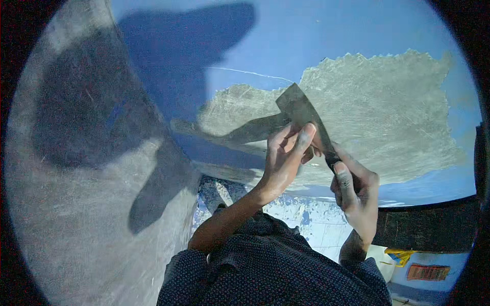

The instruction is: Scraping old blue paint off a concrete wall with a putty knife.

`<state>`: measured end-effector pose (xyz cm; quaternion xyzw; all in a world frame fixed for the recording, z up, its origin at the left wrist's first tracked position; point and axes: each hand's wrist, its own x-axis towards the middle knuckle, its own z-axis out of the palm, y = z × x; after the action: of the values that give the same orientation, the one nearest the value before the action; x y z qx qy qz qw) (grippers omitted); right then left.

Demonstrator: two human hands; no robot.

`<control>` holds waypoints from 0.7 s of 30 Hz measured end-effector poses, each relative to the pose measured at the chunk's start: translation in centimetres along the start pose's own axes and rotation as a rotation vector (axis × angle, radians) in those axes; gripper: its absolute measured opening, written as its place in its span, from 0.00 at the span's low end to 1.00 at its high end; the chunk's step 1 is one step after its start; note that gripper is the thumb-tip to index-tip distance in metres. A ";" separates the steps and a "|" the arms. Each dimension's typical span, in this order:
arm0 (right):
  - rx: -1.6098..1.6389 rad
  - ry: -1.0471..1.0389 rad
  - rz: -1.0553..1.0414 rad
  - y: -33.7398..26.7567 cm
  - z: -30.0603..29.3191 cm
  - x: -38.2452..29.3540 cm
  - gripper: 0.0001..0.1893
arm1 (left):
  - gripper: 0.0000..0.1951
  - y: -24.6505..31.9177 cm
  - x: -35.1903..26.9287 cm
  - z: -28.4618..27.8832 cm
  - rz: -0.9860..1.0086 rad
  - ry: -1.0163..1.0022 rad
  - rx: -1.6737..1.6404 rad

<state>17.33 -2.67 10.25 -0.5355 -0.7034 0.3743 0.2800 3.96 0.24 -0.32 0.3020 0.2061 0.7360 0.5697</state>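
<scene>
My right hand (356, 187) grips the dark handle of a flat scraper (300, 105), its thumb lying along the handle. The wide metal blade points up and to the left. With thumb and fingers, my left hand (283, 164) holds the lower left edge of the blade; some of its fingertips are hidden behind the thumb and blade. Behind the tool is a blue painted wall (344, 30) with a large bare grey patch (386, 114) that has a jagged edge. A thin pale line runs across the paint to the blade's tip.
On the left, a grey scuffed wall surface (95, 229) meets the blue one at a corner, under broad shadows. Below, behind my torso, lies a pale surface with flaking paint (306, 218). A dark band (428, 225), a yellow item (402, 256) and a reddish panel (428, 272) show at lower right.
</scene>
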 end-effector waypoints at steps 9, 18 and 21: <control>0.038 -0.010 -0.019 1.1 0.1 0.2 0.16 | 0.15 -0.7 -0.1 -0.4 -0.070 -0.023 0.086; 0.116 -0.021 0.021 0.6 -0.1 -0.6 0.15 | 0.19 -0.6 -1.2 1.0 -0.125 0.106 0.017; 0.054 -0.011 -0.061 0.3 0.0 0.4 0.17 | 0.18 -0.3 0.3 0.9 0.017 0.126 0.057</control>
<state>17.33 -2.23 10.02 -0.5040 -0.7105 0.3874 0.3018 4.77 0.56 0.22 0.2730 0.2597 0.7522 0.5406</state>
